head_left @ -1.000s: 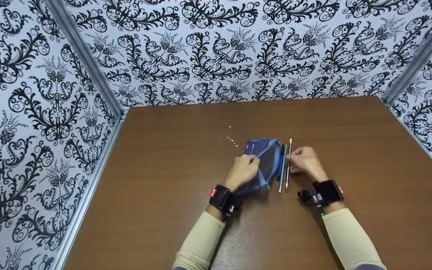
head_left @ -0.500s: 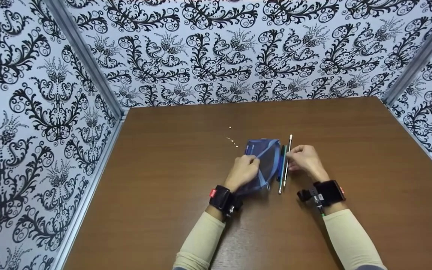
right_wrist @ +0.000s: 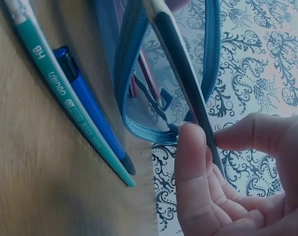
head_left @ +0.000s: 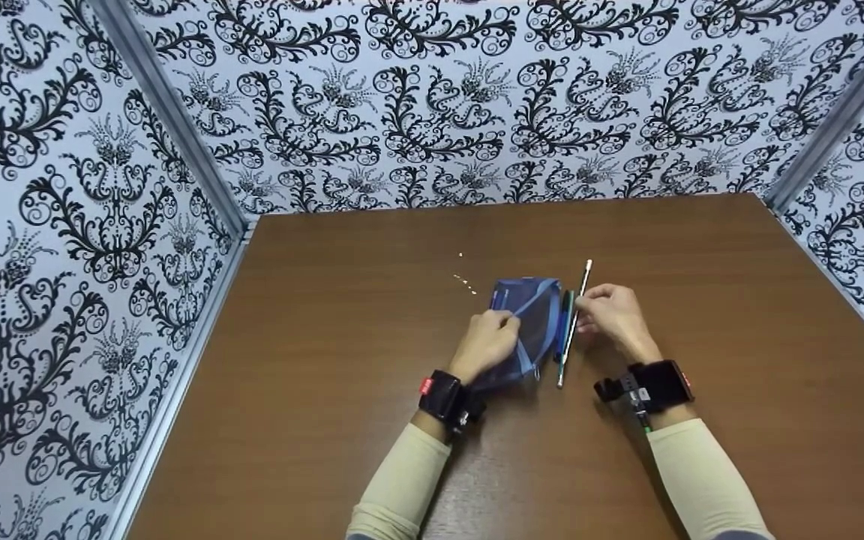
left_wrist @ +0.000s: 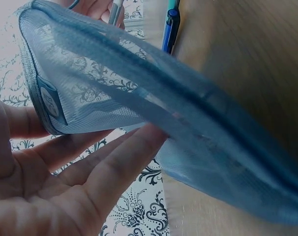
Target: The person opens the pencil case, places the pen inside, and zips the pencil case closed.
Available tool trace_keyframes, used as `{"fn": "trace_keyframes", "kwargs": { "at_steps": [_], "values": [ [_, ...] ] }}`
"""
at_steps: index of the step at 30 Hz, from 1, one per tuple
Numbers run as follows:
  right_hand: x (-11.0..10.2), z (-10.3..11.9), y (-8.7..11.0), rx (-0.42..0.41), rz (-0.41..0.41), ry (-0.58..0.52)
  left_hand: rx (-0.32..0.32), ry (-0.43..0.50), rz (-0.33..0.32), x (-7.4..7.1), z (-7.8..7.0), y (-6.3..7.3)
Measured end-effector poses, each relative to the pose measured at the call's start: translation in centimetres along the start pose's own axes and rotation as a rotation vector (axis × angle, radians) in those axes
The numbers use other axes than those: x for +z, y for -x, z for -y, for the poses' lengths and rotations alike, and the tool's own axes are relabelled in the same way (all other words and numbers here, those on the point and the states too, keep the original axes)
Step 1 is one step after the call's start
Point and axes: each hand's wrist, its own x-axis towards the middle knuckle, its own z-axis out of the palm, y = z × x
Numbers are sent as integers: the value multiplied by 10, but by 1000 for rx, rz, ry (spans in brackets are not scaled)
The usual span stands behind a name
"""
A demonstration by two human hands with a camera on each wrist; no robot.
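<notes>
My left hand (head_left: 486, 345) pinches the side of a blue mesh pencil case (head_left: 539, 322), thumb and fingers on the mesh in the left wrist view. Its zip stands open, and red-and-white sticks (right_wrist: 148, 73) show inside in the right wrist view. Thumb and fingers of my right hand (head_left: 618, 319) pinch a black-and-white pencil (head_left: 587, 271), which slants across the case's open mouth in the right wrist view. Between the case and that hand, a green HB pencil (right_wrist: 60, 91) and a blue pen (right_wrist: 97, 115) lie side by side on the table.
The brown wooden table (head_left: 312, 360) carries a few small pale specks (head_left: 465, 283) beyond the case. Patterned black-and-white walls (head_left: 447, 105) with grey metal corner posts (head_left: 177, 105) enclose the back and sides.
The black-and-white pencil has been lifted and shifted away from me, its upper end tilting right and its lower end moving left over the green pencil. My left hand and the case stay put.
</notes>
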Motion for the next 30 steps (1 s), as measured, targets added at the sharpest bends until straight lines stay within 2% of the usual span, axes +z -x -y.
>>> {"fn": "trace_keyframes", "kwargs": {
  "at_steps": [11, 23, 30],
  "values": [
    [2, 2, 1, 14, 10, -57, 13, 12, 5, 0, 1, 0],
    [-6, -7, -5, 50, 51, -105, 1, 18, 16, 0, 1, -1],
    [-11, -16, -11, 57, 76, -220, 2, 16, 4, 1, 3, -2]
  ]
}}
